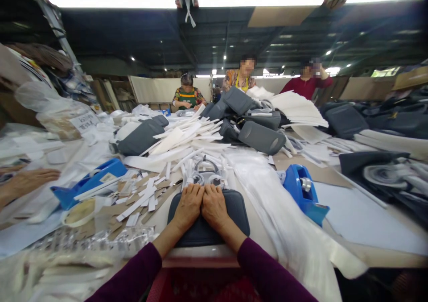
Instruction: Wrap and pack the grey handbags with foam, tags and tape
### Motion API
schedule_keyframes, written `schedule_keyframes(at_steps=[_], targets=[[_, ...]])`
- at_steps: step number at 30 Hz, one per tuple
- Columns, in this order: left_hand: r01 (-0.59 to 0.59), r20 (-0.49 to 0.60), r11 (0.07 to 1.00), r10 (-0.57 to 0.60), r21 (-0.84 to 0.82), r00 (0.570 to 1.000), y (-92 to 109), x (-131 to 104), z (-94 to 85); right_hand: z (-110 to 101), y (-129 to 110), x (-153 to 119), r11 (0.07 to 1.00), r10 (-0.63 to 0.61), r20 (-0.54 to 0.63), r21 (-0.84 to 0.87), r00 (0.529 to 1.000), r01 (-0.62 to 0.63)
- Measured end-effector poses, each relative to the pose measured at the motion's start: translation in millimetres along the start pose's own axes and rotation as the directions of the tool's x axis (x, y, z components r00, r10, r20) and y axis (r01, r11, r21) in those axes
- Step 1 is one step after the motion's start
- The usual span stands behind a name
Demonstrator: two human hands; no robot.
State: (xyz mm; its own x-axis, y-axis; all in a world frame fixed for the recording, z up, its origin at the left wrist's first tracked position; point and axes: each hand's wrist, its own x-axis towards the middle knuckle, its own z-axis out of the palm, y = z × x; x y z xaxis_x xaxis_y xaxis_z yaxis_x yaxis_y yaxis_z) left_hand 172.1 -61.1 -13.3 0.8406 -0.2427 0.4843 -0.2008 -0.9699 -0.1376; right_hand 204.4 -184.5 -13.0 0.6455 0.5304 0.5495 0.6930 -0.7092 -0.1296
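Observation:
A dark blue-grey case (207, 237) lies flat at the table's front edge, in the middle of the view. Both hands meet at its far edge, side by side. My left hand (190, 205) rests on the left half with its fingers curled over that edge. On the right half is my right hand (214, 205), its fingers curled the same way and touching the left hand. Just beyond the fingertips sit grey-white coiled straps and a dark handle loop (205, 161). What the fingertips grip is hidden behind the knuckles.
Blue tape dispensers stand left (90, 181) and right (302, 190). White strips (187, 134) and dark cases (262, 138) are piled beyond. Clear plastic film (267, 195) runs down the right side. Another person's hand (30, 186) is far left; several people are behind the table.

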Motion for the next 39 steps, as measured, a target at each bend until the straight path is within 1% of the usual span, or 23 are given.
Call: schedule_keyframes(at_steps=[8, 11, 13, 16, 17, 19, 22, 26, 30, 35, 39], targets=[[-0.052, -0.049, 0.984, 0.044, -0.17, 0.998, -1.9, -3.4, -6.8, 4.8, -3.3, -0.8, 1.0, 0.002, -0.086, 0.021, 0.996, 0.0], [-0.073, -0.07, 0.98, 0.061, -0.186, 0.996, -2.2, -5.1, -7.0, 6.4, 0.0, -2.1, 0.997, 0.024, -0.138, 0.08, 0.99, -0.013], [-0.089, -0.073, 0.982, 0.078, -0.169, 0.994, -1.3, -5.8, -6.8, 5.0, 3.0, -2.7, 0.985, 0.096, -0.189, 0.158, 0.977, -0.066], [-0.111, -0.062, 0.987, 0.105, -0.119, 0.993, 1.0, -6.0, -6.1, 0.5, 5.6, -3.0, 0.943, 0.247, -0.268, 0.286, 0.931, -0.168], [-0.123, -0.054, 0.987, 0.118, -0.101, 0.992, 1.7, -5.9, -5.9, -0.8, 5.7, -3.1, 0.929, 0.281, -0.287, 0.322, 0.916, -0.184], [-0.151, -0.043, 0.986, 0.148, -0.072, 0.988, 2.8, -5.4, -5.9, -2.3, 5.1, -3.6, 0.908, 0.308, -0.309, 0.377, 0.9, -0.182], [-0.194, -0.043, 0.979, 0.191, -0.063, 0.981, 3.3, -4.0, -7.6, -1.5, 5.0, -5.1, 0.884, 0.324, -0.315, 0.436, 0.892, -0.168], [-0.212, -0.048, 0.976, 0.21, -0.041, 0.976, 4.0, 1.3, -9.0, 2.6, 8.6, -6.3, 0.876, 0.335, -0.321, 0.451, 0.886, -0.168], [-0.192, -0.047, 0.981, 0.19, -0.038, 0.981, 7.2, 11.4, -5.2, 4.8, 11.2, -6.5, 0.873, 0.331, -0.317, 0.461, 0.889, -0.161], [-0.173, -0.058, 0.981, 0.168, -0.086, 0.984, 13.6, 22.3, 1.6, 3.9, 9.9, -6.9, 0.865, 0.342, -0.315, 0.473, 0.885, -0.166], [-0.106, -0.048, 0.984, 0.1, -0.141, 0.994, 19.1, 27.1, 4.6, 2.6, 9.3, -5.9, 0.856, 0.376, -0.316, 0.479, 0.871, -0.196]])
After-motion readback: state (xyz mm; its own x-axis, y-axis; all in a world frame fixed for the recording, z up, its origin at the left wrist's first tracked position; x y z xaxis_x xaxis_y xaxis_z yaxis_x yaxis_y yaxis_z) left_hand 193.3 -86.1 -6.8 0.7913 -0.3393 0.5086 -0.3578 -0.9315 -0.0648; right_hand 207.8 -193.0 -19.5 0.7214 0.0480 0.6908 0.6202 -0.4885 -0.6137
